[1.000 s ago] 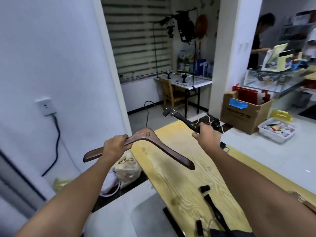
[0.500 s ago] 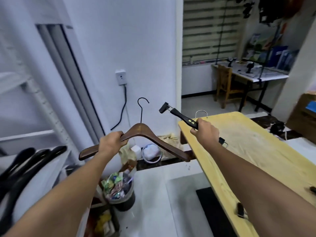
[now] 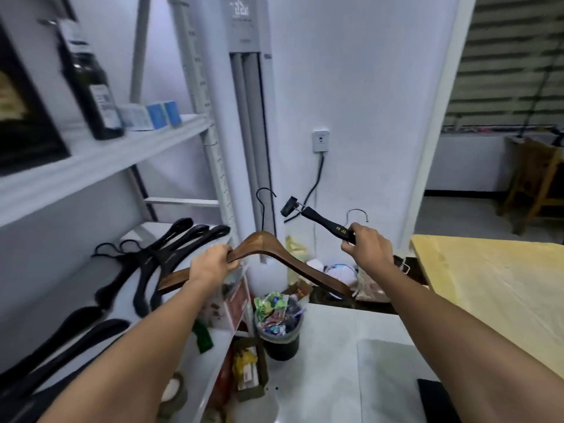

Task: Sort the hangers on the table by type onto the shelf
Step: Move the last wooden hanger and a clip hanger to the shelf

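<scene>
Left hand grips wooden hanger over shelf edge; right hand clasps black clip hanger midair, near desk. Risk: either lands among black hangers on shelf, mixing types; one-arm grip lets wooden hanger swing, slip.

I hold a brown wooden hanger by its left arm in my left hand, its thin black hook upright. My right hand grips a black clip hanger by the bar, tilted with one clip pointing up and left. Several black hangers lie side by side on the white shelf at my left. The yellow table is at my right.
</scene>
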The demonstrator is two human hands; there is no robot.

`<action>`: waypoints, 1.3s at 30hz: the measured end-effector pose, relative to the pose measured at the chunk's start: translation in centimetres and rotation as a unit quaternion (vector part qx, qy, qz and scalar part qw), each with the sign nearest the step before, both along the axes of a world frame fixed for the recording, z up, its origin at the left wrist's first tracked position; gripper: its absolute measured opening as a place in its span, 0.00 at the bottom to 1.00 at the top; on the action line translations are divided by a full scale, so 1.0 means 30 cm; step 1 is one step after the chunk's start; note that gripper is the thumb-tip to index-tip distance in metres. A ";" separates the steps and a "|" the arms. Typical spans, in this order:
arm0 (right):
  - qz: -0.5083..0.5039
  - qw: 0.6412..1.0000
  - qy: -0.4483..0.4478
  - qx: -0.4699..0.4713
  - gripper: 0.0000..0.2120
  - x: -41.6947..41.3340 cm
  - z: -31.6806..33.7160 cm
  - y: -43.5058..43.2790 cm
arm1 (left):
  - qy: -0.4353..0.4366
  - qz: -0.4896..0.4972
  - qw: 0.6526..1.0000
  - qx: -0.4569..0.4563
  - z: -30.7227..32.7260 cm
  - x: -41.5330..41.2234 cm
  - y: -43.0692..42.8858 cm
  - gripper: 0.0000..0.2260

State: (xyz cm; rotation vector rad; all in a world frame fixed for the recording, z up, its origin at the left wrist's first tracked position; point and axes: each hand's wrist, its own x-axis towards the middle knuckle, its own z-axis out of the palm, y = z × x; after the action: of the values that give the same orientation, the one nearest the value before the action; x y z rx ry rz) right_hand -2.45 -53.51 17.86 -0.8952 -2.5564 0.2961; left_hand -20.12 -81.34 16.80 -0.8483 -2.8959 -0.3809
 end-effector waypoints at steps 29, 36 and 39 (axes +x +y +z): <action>0.430 0.903 -0.010 -0.028 0.09 -0.317 -0.029 -0.749 | 0.011 0.408 0.913 -0.019 -0.032 0.533 -0.851 0.12; 0.521 0.853 -0.027 -0.033 0.14 -0.219 -0.062 -1.013 | 0.010 0.493 0.869 -0.039 -0.057 0.833 -1.066 0.13; 0.545 0.837 -0.025 -0.032 0.15 -0.168 -0.060 -1.122 | 0.007 0.520 0.854 -0.028 -0.059 0.946 -1.149 0.12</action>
State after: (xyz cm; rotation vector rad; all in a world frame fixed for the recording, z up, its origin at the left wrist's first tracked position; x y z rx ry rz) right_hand -7.48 -87.16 16.04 0.6631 -2.8255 0.6656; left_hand 8.26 -115.80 15.03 0.7484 -2.8265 -0.1526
